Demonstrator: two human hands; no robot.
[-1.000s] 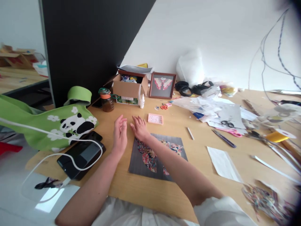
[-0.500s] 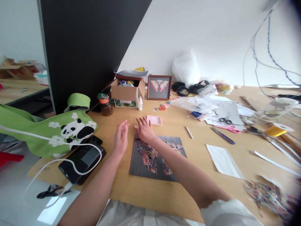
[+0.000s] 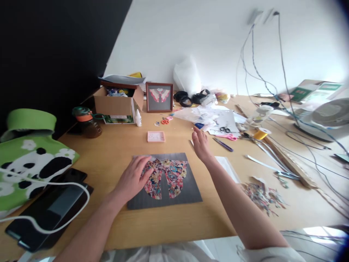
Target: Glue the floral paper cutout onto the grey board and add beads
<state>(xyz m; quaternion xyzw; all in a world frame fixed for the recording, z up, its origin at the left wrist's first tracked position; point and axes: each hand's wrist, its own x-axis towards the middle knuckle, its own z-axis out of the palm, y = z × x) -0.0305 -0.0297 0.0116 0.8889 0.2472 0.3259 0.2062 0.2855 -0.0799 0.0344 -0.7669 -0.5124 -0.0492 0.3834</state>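
A grey card [image 3: 188, 187] with a flowered paper cut-out [image 3: 166, 176] lies on the wooden desk [image 3: 174, 222] in front of me. My left hand [image 3: 133, 179] rests flat on the card's left part, fingers stretched out and touching the cut-out. My right hand [image 3: 201, 145] hovers open past the card's far right corner, near a white stick and a purple pen [image 3: 223, 144]. Neither hand holds anything.
A small pink tray [image 3: 156, 136], a glue bottle [image 3: 138, 118], a cardboard box [image 3: 117, 102] and a framed picture [image 3: 159, 96] stand further back. Scissors [image 3: 227, 136], papers and cables clutter the right. A green panda bag [image 3: 32, 160] and a black tablet [image 3: 46, 211] lie at left. Paper scraps [image 3: 260, 194] sit at right.
The view has swung to the right. My left hand came down onto the card. My right hand left the card and moved right toward the pen and white stick.
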